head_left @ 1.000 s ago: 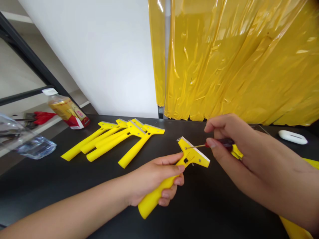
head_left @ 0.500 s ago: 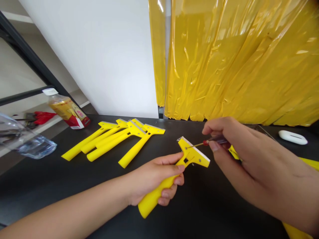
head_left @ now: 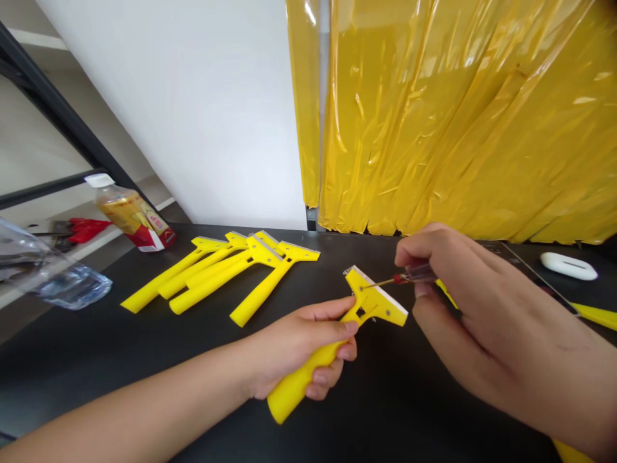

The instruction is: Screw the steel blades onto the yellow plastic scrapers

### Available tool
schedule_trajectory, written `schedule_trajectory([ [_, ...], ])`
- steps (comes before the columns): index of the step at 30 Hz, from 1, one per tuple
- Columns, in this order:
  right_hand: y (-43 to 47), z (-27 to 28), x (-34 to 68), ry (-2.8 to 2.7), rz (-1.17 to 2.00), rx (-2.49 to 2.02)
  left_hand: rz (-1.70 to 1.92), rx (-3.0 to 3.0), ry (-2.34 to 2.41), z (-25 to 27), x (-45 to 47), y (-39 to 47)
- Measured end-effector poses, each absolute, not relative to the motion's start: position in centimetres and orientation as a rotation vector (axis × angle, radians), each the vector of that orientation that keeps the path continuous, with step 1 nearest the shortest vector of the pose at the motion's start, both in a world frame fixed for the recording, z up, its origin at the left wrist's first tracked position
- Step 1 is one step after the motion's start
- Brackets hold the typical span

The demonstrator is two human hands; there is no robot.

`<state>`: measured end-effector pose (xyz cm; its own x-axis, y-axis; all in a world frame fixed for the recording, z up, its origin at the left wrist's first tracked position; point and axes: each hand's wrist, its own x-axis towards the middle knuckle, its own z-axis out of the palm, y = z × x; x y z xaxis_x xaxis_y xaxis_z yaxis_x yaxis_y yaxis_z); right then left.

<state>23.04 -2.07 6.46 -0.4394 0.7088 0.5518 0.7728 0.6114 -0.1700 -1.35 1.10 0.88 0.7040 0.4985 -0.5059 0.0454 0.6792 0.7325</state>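
My left hand (head_left: 308,347) is wrapped round the handle of a yellow scraper (head_left: 373,299), whose wide head points up and to the right. Two screws show on that head, with a pale blade edge along its far side. In my right hand (head_left: 477,315) is a small screwdriver (head_left: 418,274) with a red collar, pinched between thumb and fingers. Its thin shaft reaches left, and the tip meets the screw on the left side of the head. Part of the screwdriver's handle is hidden by my fingers.
Several yellow scrapers (head_left: 263,289) lie fanned on the black table (head_left: 193,354). Farther left are a drink bottle (head_left: 135,215) and a clear plastic container (head_left: 72,283). A white case (head_left: 569,265) sits at the right, near more yellow pieces (head_left: 595,315). Yellow plastic sheeting (head_left: 457,116) hangs behind.
My right hand has turned slightly around the screwdriver, its thumb shifting along the handle. The screwdriver's tip stays at the same screw. My left hand and the scraper hold nearly still.
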Motion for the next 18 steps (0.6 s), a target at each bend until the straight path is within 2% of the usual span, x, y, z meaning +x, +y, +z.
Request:
schedule_trajectory([
  [8,-1.6,6.4,23.0,-2.245,-0.16,-1.078,0.29,0.777,0.757,0.8,-1.4,1.1],
  [14,-1.3,7.4,24.0,-1.799,0.356,-1.3,0.365,0.874,0.815,1.1,-1.6,1.2],
  [18,-1.2,6.3,24.7,-1.67,0.785,-1.399,0.483,1.489,1.011,1.4,-2.1,1.4],
])
